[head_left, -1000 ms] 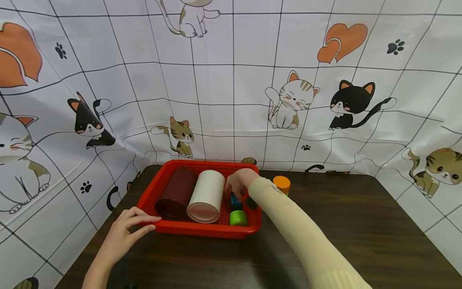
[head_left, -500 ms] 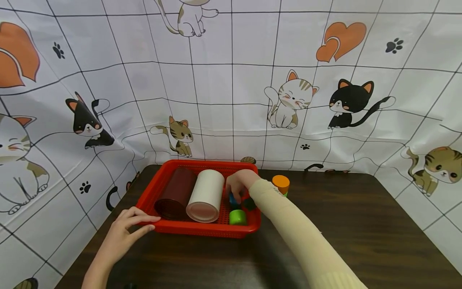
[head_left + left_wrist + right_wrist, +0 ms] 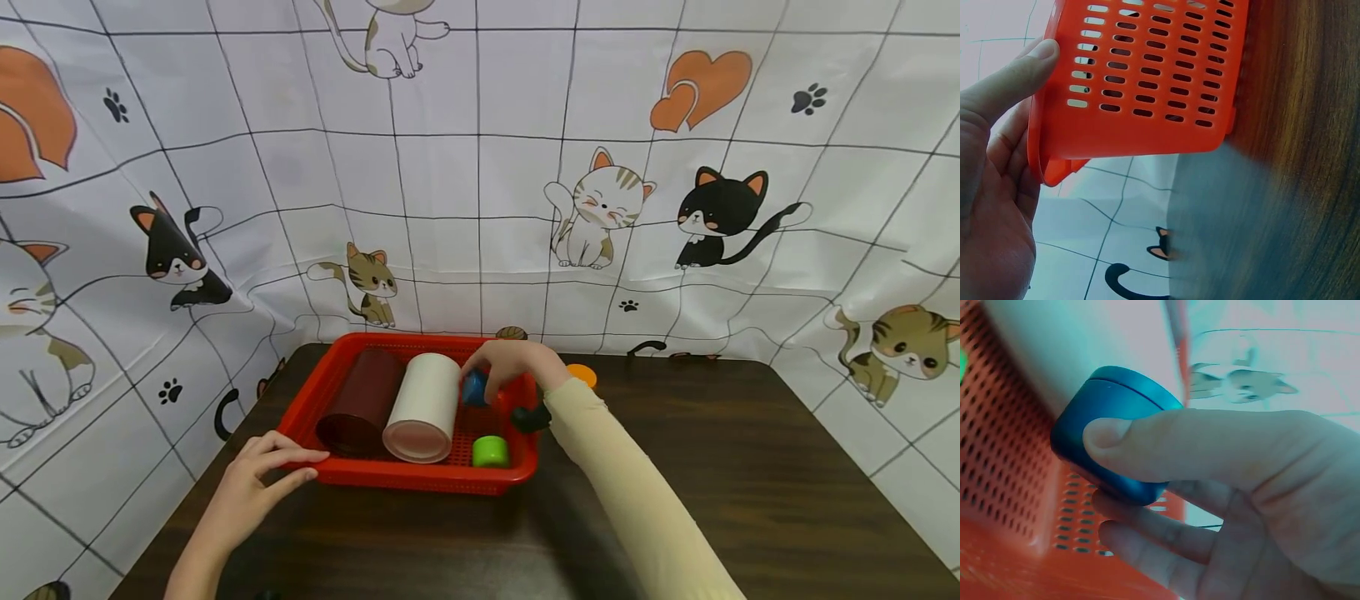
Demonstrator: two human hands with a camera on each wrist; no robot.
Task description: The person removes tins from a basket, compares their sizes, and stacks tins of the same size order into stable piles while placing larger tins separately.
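Note:
My left hand point(image 3: 251, 483) grips the front left corner of a red plastic basket point(image 3: 412, 475). In the left wrist view its thumb point(image 3: 1041, 53) lies on the outer side of the rim, with the fingers behind it. Inside the basket's back right part, my right hand point(image 3: 513, 367) pinches a small blue lidded container point(image 3: 474, 389). The right wrist view shows the blue container point(image 3: 1116, 425) tilted between thumb and fingers, close against a white canister point(image 3: 1079, 337). A small bright green round container point(image 3: 491, 451) sits at the basket's front right.
A dark red canister point(image 3: 360, 404) lies left of the white canister in the basket. Beyond the right rim stands an orange-topped container point(image 3: 582, 375), partly hidden by the right arm. The brown wooden table point(image 3: 720, 467) meets a cat-print curtain point(image 3: 480, 208) at the back.
The right hand has shifted toward the back of the basket with the blue container, away from the green one. My left hand stays on the basket's rim.

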